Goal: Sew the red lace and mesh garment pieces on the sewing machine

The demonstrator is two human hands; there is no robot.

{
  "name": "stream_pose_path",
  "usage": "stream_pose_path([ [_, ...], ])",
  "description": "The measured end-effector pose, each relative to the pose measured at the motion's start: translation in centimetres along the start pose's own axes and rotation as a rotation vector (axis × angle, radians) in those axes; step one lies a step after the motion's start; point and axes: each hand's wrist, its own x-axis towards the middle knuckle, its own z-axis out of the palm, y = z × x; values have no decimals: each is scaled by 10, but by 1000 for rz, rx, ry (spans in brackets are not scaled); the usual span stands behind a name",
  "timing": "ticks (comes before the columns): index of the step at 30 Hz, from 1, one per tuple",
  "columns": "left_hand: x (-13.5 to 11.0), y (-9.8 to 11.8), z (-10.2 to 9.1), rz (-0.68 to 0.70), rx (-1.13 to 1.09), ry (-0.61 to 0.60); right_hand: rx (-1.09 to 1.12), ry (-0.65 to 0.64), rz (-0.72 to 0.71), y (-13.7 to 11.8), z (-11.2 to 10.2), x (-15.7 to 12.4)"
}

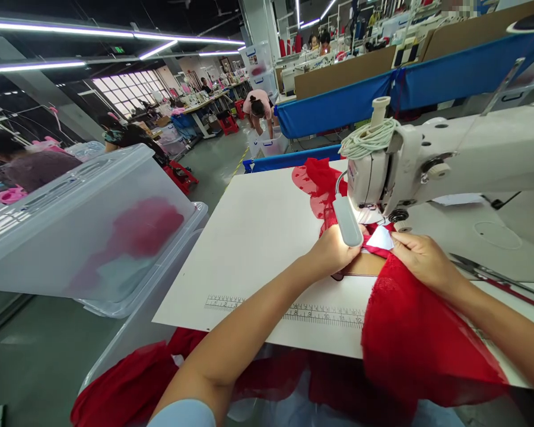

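Red sheer fabric (409,338) lies across the white sewing table (258,237) and runs under the head of a white sewing machine (427,160), coming out behind it. My left hand (333,252) presses on the fabric just left of the needle, below a lit lamp (347,220); its fingers are curled and partly hidden. My right hand (420,258) pinches the fabric beside a small white label (380,238). More red fabric (129,385) hangs off the table's front edge.
Clear plastic bins (84,231) holding red cloth stand at the left. A printed ruler (289,311) marks the table's front. Scissors (480,270) lie at the right. Blue troughs (338,110) run behind. Other people work at distant tables; one bends over a bin (258,110).
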Motion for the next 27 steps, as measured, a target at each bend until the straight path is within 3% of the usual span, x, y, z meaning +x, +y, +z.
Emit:
stream_pose_path([
  [7, -4, 0, 0, 52, 74, -26, 22, -51, -171, -8, 1, -1],
  [13, -19, -10, 7, 189, 395, -8, -82, -133, -421, -2, 4, -9],
  [18, -30, -18, 13, 327, 595, 0, -335, -1, -637, 10, 1, -14],
  [22, -31, -18, 16, 376, 656, -22, -491, 40, -659, 18, 2, -20],
  [27, -34, 2, 3, 290, 678, -170, -515, 55, -633, 25, 6, -24],
])
